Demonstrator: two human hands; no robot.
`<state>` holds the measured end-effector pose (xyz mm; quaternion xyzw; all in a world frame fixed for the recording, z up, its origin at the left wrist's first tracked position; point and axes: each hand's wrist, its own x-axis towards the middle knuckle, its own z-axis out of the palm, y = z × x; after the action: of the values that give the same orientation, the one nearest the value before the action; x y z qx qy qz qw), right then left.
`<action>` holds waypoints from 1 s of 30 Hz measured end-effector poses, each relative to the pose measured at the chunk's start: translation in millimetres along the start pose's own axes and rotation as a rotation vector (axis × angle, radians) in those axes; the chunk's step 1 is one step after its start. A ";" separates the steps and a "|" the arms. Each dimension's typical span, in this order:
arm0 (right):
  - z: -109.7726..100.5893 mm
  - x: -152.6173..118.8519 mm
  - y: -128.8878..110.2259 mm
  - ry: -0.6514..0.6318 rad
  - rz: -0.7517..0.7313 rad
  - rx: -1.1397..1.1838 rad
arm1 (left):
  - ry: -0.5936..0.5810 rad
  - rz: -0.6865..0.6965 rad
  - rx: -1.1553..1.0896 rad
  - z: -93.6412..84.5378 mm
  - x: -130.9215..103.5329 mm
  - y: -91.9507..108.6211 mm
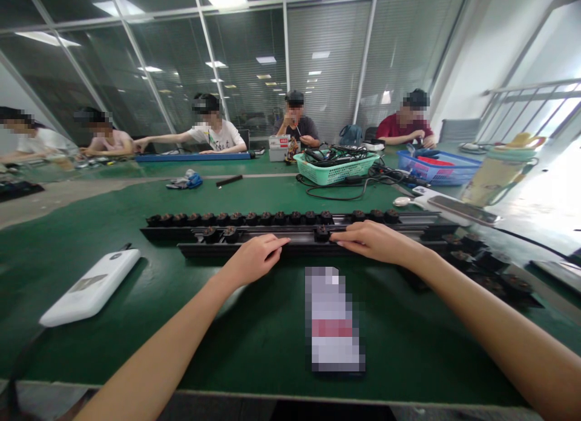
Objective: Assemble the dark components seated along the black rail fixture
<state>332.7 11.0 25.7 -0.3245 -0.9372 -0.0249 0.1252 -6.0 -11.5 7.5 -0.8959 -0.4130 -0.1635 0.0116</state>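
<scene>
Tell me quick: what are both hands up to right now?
Left hand and right hand both rest fingers on the near black rail. Few small black parts sit on it. Nothing in the way.

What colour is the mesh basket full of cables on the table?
The basket is light green, a mint shade; the head view shows it clearly.
</scene>
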 end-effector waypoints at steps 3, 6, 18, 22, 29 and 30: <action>0.6 0.4 -0.8 0.009 -0.006 0.000 | 0.001 -0.011 -0.020 -1.5 0.2 2.0; 1.2 0.8 -2.5 0.025 0.005 -0.011 | -0.011 -0.014 -0.029 -1.6 0.4 2.3; -1.8 -0.3 -0.8 0.014 0.018 0.040 | -0.001 -0.002 -0.008 1.9 -0.9 -2.7; -1.9 -1.7 2.3 0.001 0.008 0.048 | 0.002 0.004 -0.009 0.2 -0.8 -0.7; -2.3 -2.9 4.1 0.010 0.000 0.065 | -0.007 -0.008 -0.007 -1.2 -0.5 0.9; -2.4 -3.2 4.3 0.011 0.001 0.065 | -0.002 -0.004 -0.008 -0.8 -0.5 0.5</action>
<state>338.4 12.2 27.1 -0.3205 -0.9367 0.0038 0.1410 -6.2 -12.3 8.2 -0.8953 -0.4141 -0.1643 0.0071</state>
